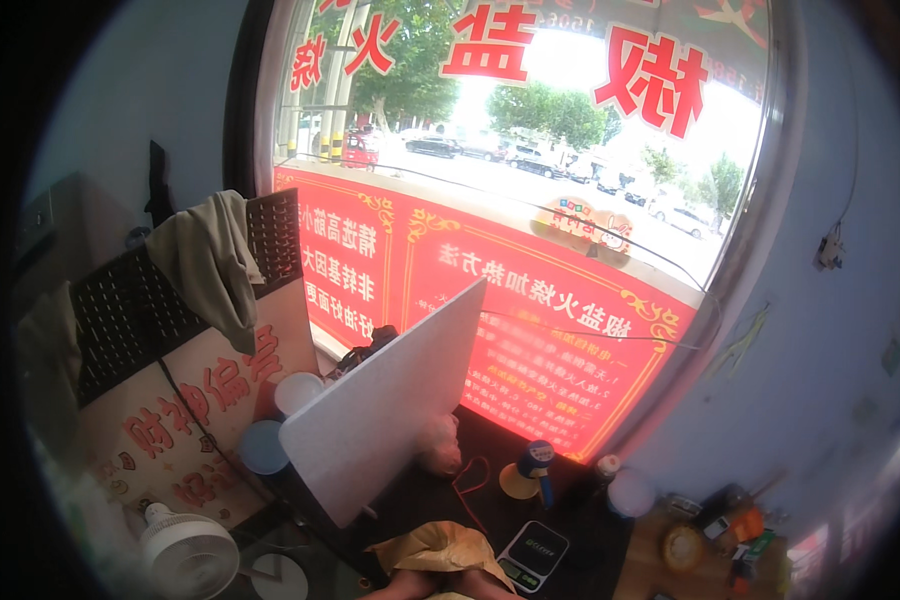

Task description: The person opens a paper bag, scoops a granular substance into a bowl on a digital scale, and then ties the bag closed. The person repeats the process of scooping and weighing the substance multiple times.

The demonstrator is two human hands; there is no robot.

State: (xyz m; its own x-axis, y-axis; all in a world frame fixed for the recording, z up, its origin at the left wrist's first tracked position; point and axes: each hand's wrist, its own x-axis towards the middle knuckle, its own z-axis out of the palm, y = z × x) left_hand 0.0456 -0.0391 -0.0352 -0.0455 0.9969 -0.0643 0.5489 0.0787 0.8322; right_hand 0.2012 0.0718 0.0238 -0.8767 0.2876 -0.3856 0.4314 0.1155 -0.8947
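At the lower edge, a crumpled yellow-orange sheet or bag spreads over the dark tabletop; I cannot make out which it is. My left hand and my right hand reach its near edge side by side. Their fingers are hidden by it, so their grip does not show. Just right of my right hand lies a small digital scale with a lit display. A blue and cream megaphone stands beyond the scale. Left of the megaphone, a pale bundle rests against a tilted white board.
A white fan stands at the lower left, near a printed panel with a draped grey-beige cloth. Round tubs sit behind the white board. Tape rolls and small tools crowd a wooden surface at right. A window rises behind.
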